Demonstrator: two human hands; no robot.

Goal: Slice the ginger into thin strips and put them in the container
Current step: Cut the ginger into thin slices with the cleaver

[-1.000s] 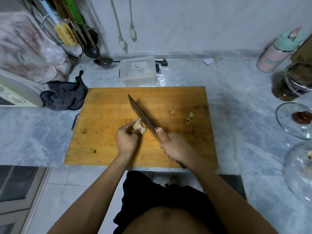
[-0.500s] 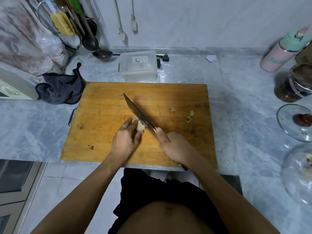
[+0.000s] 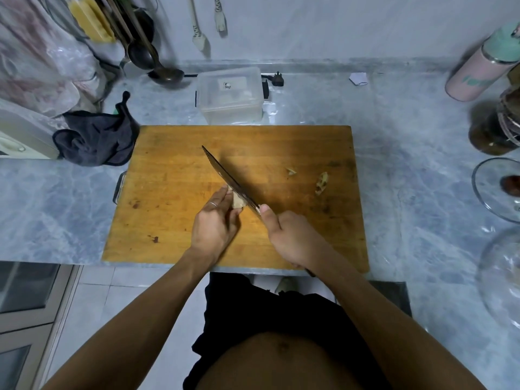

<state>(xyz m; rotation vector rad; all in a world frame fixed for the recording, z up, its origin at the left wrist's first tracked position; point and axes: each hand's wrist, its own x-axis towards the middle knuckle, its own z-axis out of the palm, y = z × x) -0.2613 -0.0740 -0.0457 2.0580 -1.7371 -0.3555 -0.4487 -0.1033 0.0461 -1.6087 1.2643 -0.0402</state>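
A pale ginger piece (image 3: pixel 237 202) lies near the middle of the wooden cutting board (image 3: pixel 174 175). My left hand (image 3: pixel 215 223) holds it between fingers and thumb. My right hand (image 3: pixel 292 237) grips the handle of a dark cleaver (image 3: pixel 229 180), thumb on the blade's base. The blade edge rests against the ginger's right side and points away to the upper left. Two small ginger scraps (image 3: pixel 321 182) lie on the board's right part. A clear plastic container (image 3: pixel 229 94) stands just behind the board.
A dark cloth (image 3: pixel 95 137) lies left of the board beside a white appliance (image 3: pixel 22 136). Ladles (image 3: pixel 157 63) hang at the back left. A pink bottle (image 3: pixel 484 66), a dark jar (image 3: pixel 498 128) and glass lids (image 3: pixel 498 190) stand at the right.
The camera tilted down a little, so the board sits lower in view. My left hand turned more upright on the ginger, fingers reaching further along it. The cleaver stays against the ginger.
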